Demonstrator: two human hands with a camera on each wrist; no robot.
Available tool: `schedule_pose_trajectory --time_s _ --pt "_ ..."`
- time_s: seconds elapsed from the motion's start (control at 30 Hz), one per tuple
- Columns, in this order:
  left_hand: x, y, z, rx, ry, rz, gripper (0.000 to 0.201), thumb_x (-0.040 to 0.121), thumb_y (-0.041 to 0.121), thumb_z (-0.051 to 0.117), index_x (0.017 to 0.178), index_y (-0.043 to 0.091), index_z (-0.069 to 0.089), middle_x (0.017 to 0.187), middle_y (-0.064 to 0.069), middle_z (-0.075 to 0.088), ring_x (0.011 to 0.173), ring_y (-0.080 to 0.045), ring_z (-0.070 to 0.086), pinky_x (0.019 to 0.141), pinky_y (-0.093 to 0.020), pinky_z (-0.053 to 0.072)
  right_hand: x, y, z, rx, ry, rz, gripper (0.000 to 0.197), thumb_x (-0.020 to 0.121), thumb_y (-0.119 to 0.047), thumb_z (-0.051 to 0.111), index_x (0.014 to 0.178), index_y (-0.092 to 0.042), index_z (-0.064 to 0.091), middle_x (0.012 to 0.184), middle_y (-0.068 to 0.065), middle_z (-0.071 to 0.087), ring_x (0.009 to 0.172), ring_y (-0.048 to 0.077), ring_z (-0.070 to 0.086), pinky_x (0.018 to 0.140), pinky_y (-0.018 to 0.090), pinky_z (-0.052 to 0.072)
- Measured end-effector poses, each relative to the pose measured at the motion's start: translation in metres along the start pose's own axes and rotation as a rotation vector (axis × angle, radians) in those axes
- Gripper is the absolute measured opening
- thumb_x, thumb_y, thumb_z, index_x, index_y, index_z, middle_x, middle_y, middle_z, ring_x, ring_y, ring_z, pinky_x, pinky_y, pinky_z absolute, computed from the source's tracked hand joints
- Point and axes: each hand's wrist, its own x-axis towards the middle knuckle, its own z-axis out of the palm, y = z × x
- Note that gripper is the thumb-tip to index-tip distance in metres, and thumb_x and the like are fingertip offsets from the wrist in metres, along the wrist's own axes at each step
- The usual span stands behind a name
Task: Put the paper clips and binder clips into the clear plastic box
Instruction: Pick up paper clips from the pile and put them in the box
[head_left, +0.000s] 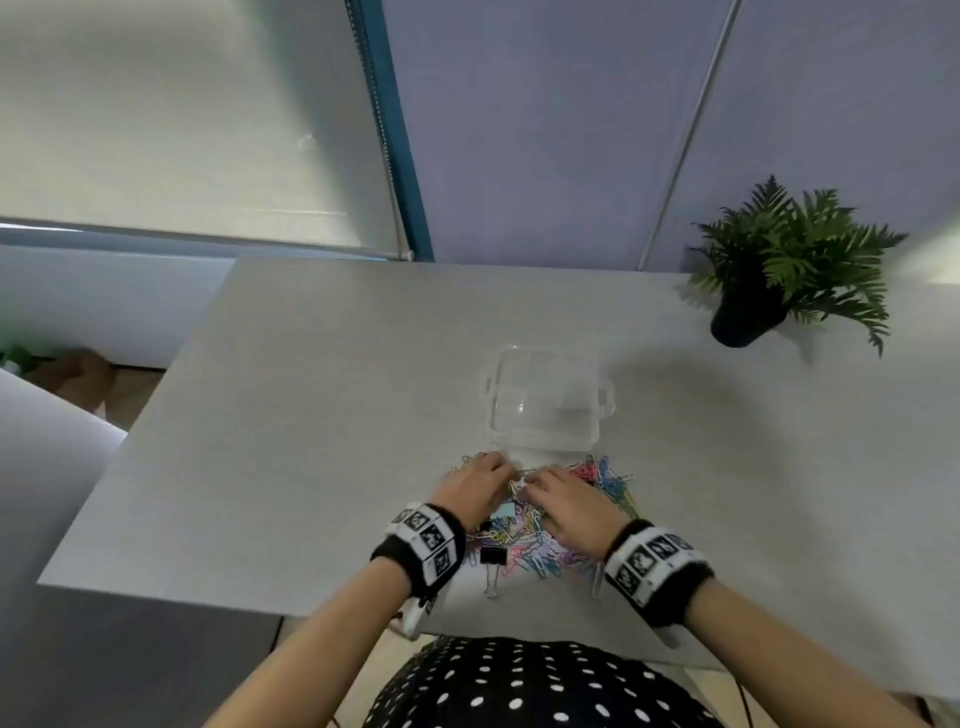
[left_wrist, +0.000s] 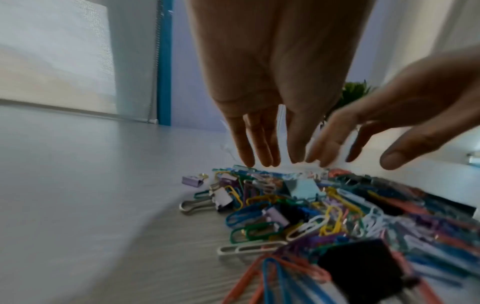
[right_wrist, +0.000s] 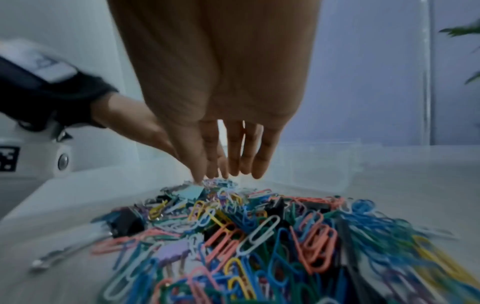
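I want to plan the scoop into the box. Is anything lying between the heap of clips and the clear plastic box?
Nothing visible does. The clear plastic box sits open just beyond the heap of clips, its near wall right by the heap's far edge. The left hand and right hand rest fingertips-down on that far edge.

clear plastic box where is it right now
In the head view the clear plastic box sits on the table just beyond the pile of clips, past both hands' fingertips, with the potted plant farther back to its right.
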Motion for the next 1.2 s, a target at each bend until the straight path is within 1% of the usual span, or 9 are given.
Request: schedule_pose_trajectory --time_s 0.27,0.37,0.47,0.6,0.7,0.83,0.93,1.03,1.2 --pt "-0.004 -0.018 0.002 0.108 -0.075 -0.097 0.062 0.082 0.032 0.063 0.137 0.022 0.035 0.152 -0.002 0.021 0.137 -0.025 0.024 0.110 -0.043 0.033 0.007 0.012 0.012 -0.146 -0.102 0.114 0.070 0.081 -0.030 0.065 0.138 -0.016 0.027 0.152 0.013 0.016 0.139 0.032 0.016 0.113 0.046 0.019" --pt "-0.008 -0.028 0.002 0.086 -0.099 -0.104 0.062 0.081 0.041 0.063 0.135 0.022 0.039 0.150 -0.001 0.024 0.134 -0.023 0.028 0.110 -0.042 0.034 0.009 0.021 0.014 -0.111 -0.044 0.132 0.056 0.085 -0.035 0.058 0.132 -0.014 0.037 0.148 0.012 0.026 0.137 0.030 0.023 0.112 0.043 0.023" --pt "-0.006 -0.027 0.000 0.010 -0.064 -0.130 0.051 0.085 0.046 0.055 0.127 0.018 0.050 0.140 -0.001 0.038 0.126 -0.022 0.037 0.107 -0.038 0.037 0.019 0.026 0.013 -0.089 0.073 0.121 0.035 0.089 -0.030 0.053 0.116 -0.009 0.049 0.128 0.010 0.046 0.121 0.027 0.041 0.098 0.037 0.039" --pt "0.005 -0.019 -0.006 0.066 0.021 -0.152 0.028 0.089 0.017 0.053 0.116 0.011 0.055 0.125 -0.008 0.049 0.115 -0.028 0.049 0.096 -0.037 0.041 0.033 0.024 0.004 -0.021 0.117 0.117 0.010 0.088 -0.011 0.052 0.098 -0.010 0.054 0.108 0.007 0.056 0.101 0.025 0.048 0.077 0.036 0.043" --pt "0.012 -0.016 -0.008 0.125 0.035 -0.167 0.026 0.086 0.007 0.049 0.111 0.010 0.053 0.121 -0.010 0.052 0.113 -0.029 0.049 0.093 -0.036 0.039 0.038 0.026 0.000 0.162 0.166 0.175 0.009 0.081 -0.005 0.057 0.085 -0.014 0.058 0.092 0.004 0.062 0.091 0.022 0.053 0.076 0.035 0.043" --pt "0.020 -0.020 -0.010 0.078 0.036 -0.179 0.028 0.084 0.010 0.053 0.112 0.012 0.051 0.120 -0.008 0.056 0.114 -0.026 0.049 0.095 -0.033 0.037 0.034 0.032 -0.005 0.579 0.312 0.297 0.033 0.073 0.002 0.065 0.062 -0.027 0.054 0.070 -0.006 0.060 0.070 0.009 0.059 0.070 0.026 0.051" --pt "0.021 -0.023 -0.014 0.006 0.013 -0.172 0.021 0.086 0.013 0.054 0.106 0.013 0.061 0.114 -0.007 0.058 0.110 -0.025 0.051 0.094 -0.031 0.039 0.028 0.035 -0.013 0.849 0.372 0.344 0.032 0.070 0.007 0.069 0.061 -0.022 0.058 0.068 0.000 0.064 0.063 0.007 0.059 0.061 0.013 0.050" --pt "0.022 -0.024 -0.024 -0.147 0.022 -0.194 0.017 0.085 0.008 0.055 0.095 0.011 0.068 0.107 -0.009 0.059 0.102 -0.024 0.056 0.090 -0.031 0.045 0.024 0.038 -0.020 0.928 0.360 0.353 0.028 0.071 0.007 0.069 0.063 -0.019 0.060 0.065 0.000 0.064 0.057 0.005 0.058 0.054 0.011 0.047" --pt "0.029 -0.014 -0.047 -0.397 0.097 -0.173 0.014 0.088 0.005 0.055 0.094 0.002 0.068 0.098 -0.009 0.064 0.078 -0.008 0.057 0.069 -0.007 0.045 0.025 0.040 -0.035 0.951 0.346 0.338 0.018 0.076 0.004 0.066 0.070 -0.013 0.062 0.071 0.001 0.066 0.060 0.006 0.060 0.057 0.012 0.049"
